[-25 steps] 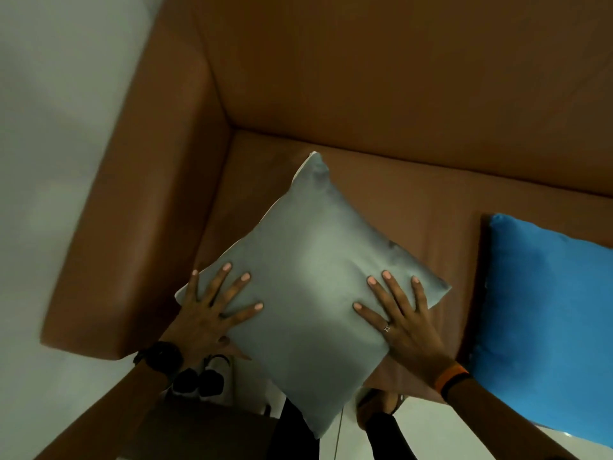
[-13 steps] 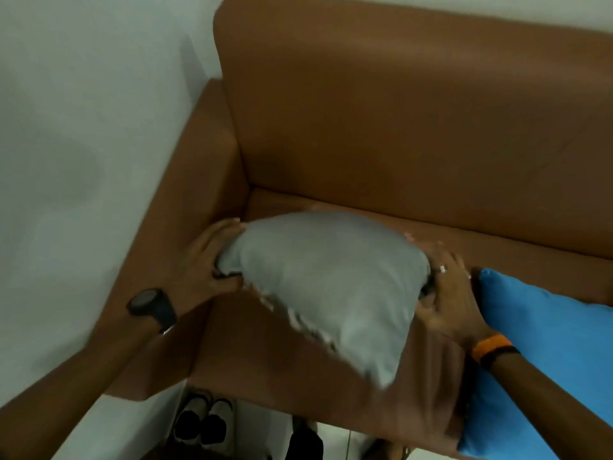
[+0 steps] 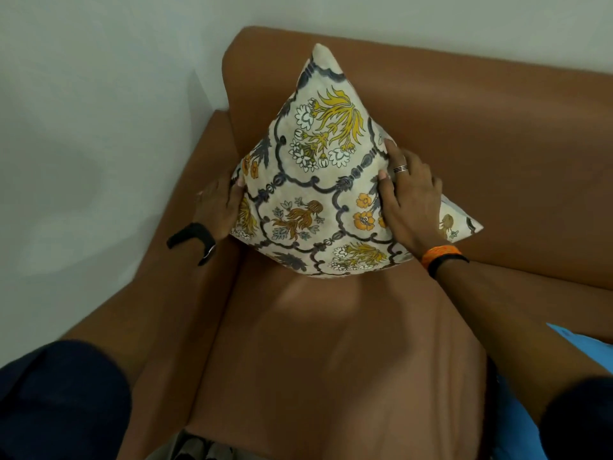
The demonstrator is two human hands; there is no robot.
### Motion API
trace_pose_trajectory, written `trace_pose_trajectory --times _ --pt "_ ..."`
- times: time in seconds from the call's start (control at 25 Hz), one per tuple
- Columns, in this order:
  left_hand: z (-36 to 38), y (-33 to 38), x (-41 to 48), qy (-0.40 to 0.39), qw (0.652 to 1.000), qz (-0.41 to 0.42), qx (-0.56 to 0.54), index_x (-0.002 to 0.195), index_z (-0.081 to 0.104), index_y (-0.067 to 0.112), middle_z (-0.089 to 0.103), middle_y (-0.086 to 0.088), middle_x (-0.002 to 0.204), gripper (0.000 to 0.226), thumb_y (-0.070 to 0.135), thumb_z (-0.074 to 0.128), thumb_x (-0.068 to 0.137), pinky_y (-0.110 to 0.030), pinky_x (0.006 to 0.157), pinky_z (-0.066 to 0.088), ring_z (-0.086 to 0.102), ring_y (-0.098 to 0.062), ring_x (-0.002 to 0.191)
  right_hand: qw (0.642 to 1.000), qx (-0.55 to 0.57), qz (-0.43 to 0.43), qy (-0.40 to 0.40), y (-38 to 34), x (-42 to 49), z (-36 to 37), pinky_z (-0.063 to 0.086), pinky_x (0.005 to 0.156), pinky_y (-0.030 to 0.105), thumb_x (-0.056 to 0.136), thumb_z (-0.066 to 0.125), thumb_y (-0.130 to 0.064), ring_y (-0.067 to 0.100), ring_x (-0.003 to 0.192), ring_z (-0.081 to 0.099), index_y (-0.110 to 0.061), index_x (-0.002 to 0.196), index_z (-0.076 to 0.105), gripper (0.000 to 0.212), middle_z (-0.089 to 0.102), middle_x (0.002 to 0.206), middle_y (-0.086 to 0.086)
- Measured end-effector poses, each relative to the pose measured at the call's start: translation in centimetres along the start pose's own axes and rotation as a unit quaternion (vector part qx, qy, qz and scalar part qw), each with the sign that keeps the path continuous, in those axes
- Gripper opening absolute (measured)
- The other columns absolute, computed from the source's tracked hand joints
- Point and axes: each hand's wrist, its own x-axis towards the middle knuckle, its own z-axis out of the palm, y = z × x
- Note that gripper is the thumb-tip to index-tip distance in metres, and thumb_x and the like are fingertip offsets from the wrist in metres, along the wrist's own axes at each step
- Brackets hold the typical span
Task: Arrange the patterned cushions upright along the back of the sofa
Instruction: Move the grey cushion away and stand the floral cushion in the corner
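A cream cushion [image 3: 318, 180] with yellow, orange and brown flowers in dark scrolled frames stands on the seat in the left corner of the brown sofa [image 3: 331, 343]. It leans against the backrest, one corner pointing up. My left hand [image 3: 220, 204] grips its left edge beside the armrest. My right hand [image 3: 408, 200], with a ring and an orange wristband, presses flat on its right side, thumb on the patterned face.
The sofa's left armrest [image 3: 172, 277] runs along a pale wall [image 3: 83, 127]. A blue cushion [image 3: 583, 350] shows at the right edge, mostly hidden by my right arm. The seat in front of the patterned cushion is bare leather.
The cushion lay flat with its plain grey side up; it was lifted, turned over and stood against the backrest, patterned face now showing. Both hands moved from its top to its sides.
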Motion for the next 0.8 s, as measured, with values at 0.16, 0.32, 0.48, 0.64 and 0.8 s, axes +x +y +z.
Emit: trace_pose_trajectory --times 0.16,0.32,0.48,0.64,0.8 --pt "0.7 -0.5 -0.4 0.049 0.999 -0.013 0.0 0.154 0.039 0.013 0.048 -0.02 0.153 0.06 0.047 0.021 0.108 -0.06 0.125 0.022 0.041 -0.036 0.146 1.0 -0.008 0.0 0.012 0.4 -0.2 0.2 0.034 0.113 0.053 0.109 0.034 -0.038 0.032 0.14 0.048 -0.026 0.164 0.035 0.056 0.051 0.157 0.009" --pt "0.9 0.3 -1.9 0.154 0.987 -0.006 -0.052 0.157 0.036 0.019 0.037 -0.012 0.165 0.06 0.048 0.025 0.105 -0.056 0.131 0.011 0.024 -0.027 0.157 0.998 0.003 -0.019 0.061 0.4 -1.2 -1.1 0.034 0.118 0.054 0.106 0.032 -0.04 0.028 0.147 0.046 -0.024 0.162 0.041 0.059 0.05 0.16 0.006" --pt "1.5 1.2 -3.7 0.226 0.973 0.036 -0.038 0.154 0.04 0.012 0.039 -0.017 0.162 0.061 0.047 0.029 0.106 -0.059 0.128 0.023 0.029 -0.031 0.155 0.992 0.004 -0.032 0.121 -0.4 -2.3 -1.5 0.035 0.12 0.059 0.106 0.034 -0.039 0.031 0.152 0.043 -0.017 0.158 0.046 0.058 0.047 0.164 0.009" --pt "2.4 2.1 -5.6 0.278 0.955 0.1 -0.003 0.15 0.046 0.005 0.048 -0.019 0.155 0.058 0.042 0.034 0.106 -0.063 0.123 0.029 0.036 -0.035 0.151 0.989 0.004 -0.047 0.14 -0.5 -3.3 -1.6 0.036 0.119 0.062 0.105 0.034 -0.042 0.034 0.152 0.043 -0.012 0.157 0.048 0.061 0.046 0.164 0.014" --pt "4.4 3.5 -8.1 0.285 0.928 0.235 0.048 0.151 0.041 0.008 0.045 -0.019 0.156 0.057 0.044 0.036 0.107 -0.058 0.127 0.026 0.032 -0.035 0.153 0.986 0.003 -0.069 0.153 1.2 -5.2 -1.9 0.035 0.119 0.062 0.107 0.037 -0.05 0.033 0.154 0.039 -0.015 0.158 0.045 0.062 0.044 0.165 0.015"
